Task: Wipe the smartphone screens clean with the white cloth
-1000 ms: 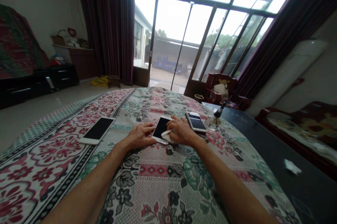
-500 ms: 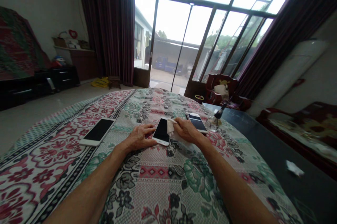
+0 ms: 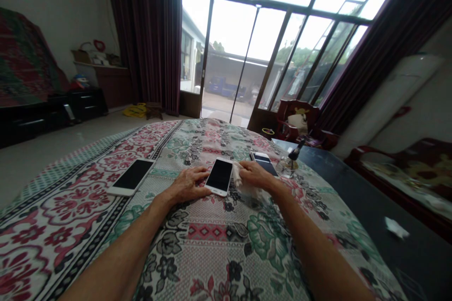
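Phone [image 3: 219, 177] in front of you lies face up on the tablecloth [image 3: 215, 263], between your hands. Your left hand [image 3: 189, 183] has its grip apart, thumb and fingertips at the left edge; that loose hold could let the phone slide under a hard sideways rub. Your right hand [image 3: 254, 174] has its grip clamped on a pale cloth [image 3: 238, 176]; a wide sweep might knock the glass bottle [image 3: 285, 166] nearby.

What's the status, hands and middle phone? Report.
Left hand at middle phone, left edge. Right hand holding pale cloth beside it. Phone flat, face up, dark; nothing over it.
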Demonstrator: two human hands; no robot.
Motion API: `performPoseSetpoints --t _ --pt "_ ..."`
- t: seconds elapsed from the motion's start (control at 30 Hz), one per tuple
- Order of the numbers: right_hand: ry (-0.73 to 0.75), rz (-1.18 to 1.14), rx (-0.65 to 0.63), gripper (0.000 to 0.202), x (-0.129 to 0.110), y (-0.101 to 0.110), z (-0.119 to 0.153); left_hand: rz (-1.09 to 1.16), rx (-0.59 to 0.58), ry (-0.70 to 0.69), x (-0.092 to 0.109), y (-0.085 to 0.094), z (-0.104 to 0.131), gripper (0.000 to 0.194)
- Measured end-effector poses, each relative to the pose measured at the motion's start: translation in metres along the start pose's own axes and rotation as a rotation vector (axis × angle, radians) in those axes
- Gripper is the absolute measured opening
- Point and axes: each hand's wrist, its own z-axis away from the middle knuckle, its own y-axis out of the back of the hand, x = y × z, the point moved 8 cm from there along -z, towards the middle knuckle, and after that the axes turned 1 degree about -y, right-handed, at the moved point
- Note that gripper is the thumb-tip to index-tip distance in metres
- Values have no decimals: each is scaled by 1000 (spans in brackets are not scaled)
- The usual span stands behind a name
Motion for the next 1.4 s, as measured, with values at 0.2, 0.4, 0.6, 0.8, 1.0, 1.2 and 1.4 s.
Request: performPoseSetpoints --t 0.2,0.4,0.6,0.8,1.0,1.2,1.4 --pt "-109 -157 -44 17 10 -1 2 15 8 -2 -4 -3 -1 54" --pt "132 279 747 25 -24 41 15 25 20 -40 -3 -3 -2 51" --pt "186 596 384 15 -38 -23 6 7 24 -11 -3 -3 -1 52" --pt "356 393 45 24 -40 -35 10 29 30 -26 0 0 0 51" --pt "580 291 -1 31 -46 -45 18 14 57 -19 -4 -3 -1 56" --pt "484 414 93 28 -43 -56 8 13 56 -85 0 -3 -1 49" --pt "310 527 125 31 -20 -45 -29 25 50 -65 2 -1 0 49"
